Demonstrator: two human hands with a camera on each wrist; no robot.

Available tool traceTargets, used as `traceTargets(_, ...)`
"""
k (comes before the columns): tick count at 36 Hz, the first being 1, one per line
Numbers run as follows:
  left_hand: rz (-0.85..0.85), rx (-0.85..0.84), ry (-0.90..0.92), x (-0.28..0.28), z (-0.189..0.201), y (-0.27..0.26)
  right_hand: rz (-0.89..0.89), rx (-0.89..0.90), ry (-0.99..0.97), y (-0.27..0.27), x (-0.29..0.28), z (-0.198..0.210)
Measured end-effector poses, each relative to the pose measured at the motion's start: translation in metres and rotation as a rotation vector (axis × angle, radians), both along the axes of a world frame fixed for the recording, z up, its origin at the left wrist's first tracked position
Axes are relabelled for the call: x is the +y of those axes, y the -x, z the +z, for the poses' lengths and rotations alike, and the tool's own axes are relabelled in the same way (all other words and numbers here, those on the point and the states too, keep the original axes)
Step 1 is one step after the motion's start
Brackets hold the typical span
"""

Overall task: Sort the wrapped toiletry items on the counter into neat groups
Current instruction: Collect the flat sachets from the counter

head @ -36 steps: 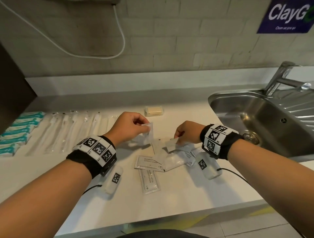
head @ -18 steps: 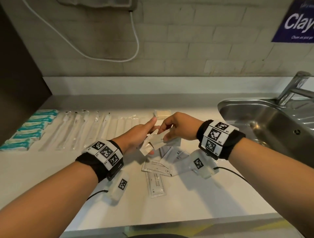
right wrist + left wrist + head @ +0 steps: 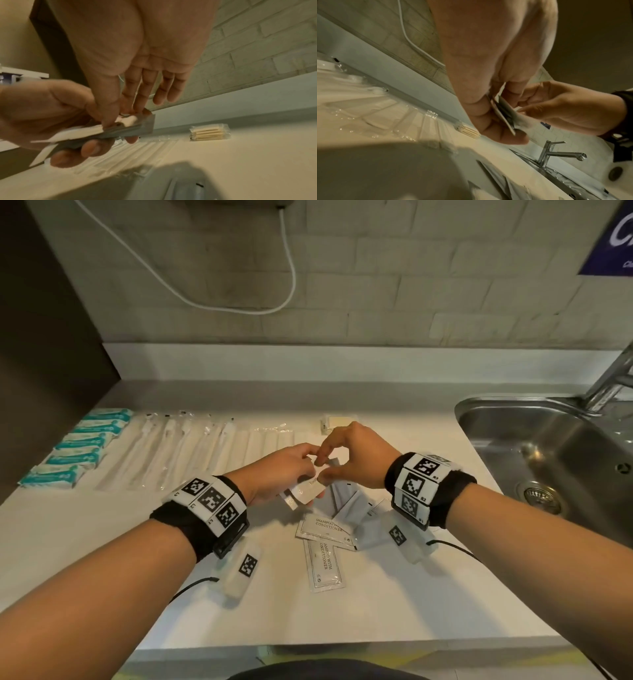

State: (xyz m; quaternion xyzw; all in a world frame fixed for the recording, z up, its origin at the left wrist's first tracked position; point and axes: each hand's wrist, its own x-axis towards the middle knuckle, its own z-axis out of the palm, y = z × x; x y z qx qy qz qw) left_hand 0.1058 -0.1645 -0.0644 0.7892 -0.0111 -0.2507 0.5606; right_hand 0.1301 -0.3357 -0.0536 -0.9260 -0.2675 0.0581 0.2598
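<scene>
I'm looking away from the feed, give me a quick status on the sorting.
Left hand holds a small stack of sachets. Right hand pinches the top one. Loose shampoo sachets wait beneath. Nothing in the way.

"SHAMPOO WITH CONDITIONER" is printed on a flat white rectangular sachet (image 3: pixel 323 564) lying on the counter; a second overlapping white sachet (image 3: pixel 325 526) is seen to carry the same wording, partly covered. "R2" is marked on the white wristband tag (image 3: pixel 413 485).

Teal packets (image 3: pixel 82 444); white sachets (image 3: pixel 323 566) (black lettering); checkered black-white wristbands (image 3: pixel 210 501); seemingly cream sticks (image 3: pixel 209 132).
</scene>
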Motion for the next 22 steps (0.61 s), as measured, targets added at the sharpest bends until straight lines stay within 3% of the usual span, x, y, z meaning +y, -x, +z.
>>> traceTargets(4, 0.007, -0.049, -0.077, 0.008, -0.003, -0.003, -0.038, 0.036, -0.001, -0.001, -0.012, -0.005)
traceTargets(8, 0.046, -0.103, -0.113, 0.012, -0.001, -0.005, 0.058, 0.216, 0.290, 0.001, -0.023, -0.016)
traceTargets(11, 0.085, -0.157, -0.119, 0.011, 0.003, -0.009, 0.137, 0.195, 0.483, 0.007, -0.024, -0.030)
traceTargets(13, 0.101, -0.179, -0.110, 0.010, 0.005, -0.013, 0.158, 0.161, 0.515, 0.006, -0.023, -0.037)
traceTargets(18, 0.120, -0.230, -0.099, 0.009, 0.005, -0.015, 0.174, 0.266, 0.497, -0.002, -0.024, -0.044)
traceTargets(22, 0.160, -0.271, -0.065, 0.012, 0.004, -0.018, 0.204, 0.072, 0.546, -0.009, -0.027, -0.040)
